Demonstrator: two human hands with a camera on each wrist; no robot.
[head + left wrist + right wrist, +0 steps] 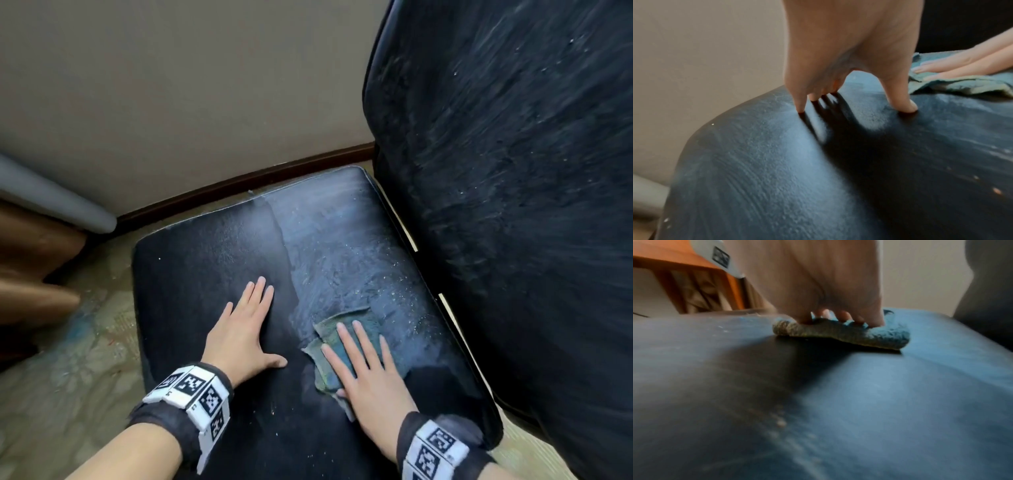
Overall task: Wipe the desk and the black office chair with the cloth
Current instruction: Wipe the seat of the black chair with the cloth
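right grip (840, 318): fingers pressed down flat onto cloth | cloth (849, 334): blue, folded thick, lying on chair seat, near edge dirty | chair seat (838, 402): black, dusty, pale specks and streaks near camera | backrest (986, 288): dark, far right | orange-brown furniture (694, 272): upper left

A plain indoor room, likely a home or small office. A dusty black office chair (274, 260) is standing on patterned carpet (68, 359) beside a beige wall (171, 85) with a dark wooden baseboard (246, 180); brown wooden furniture (34, 257) is sitting at the left.
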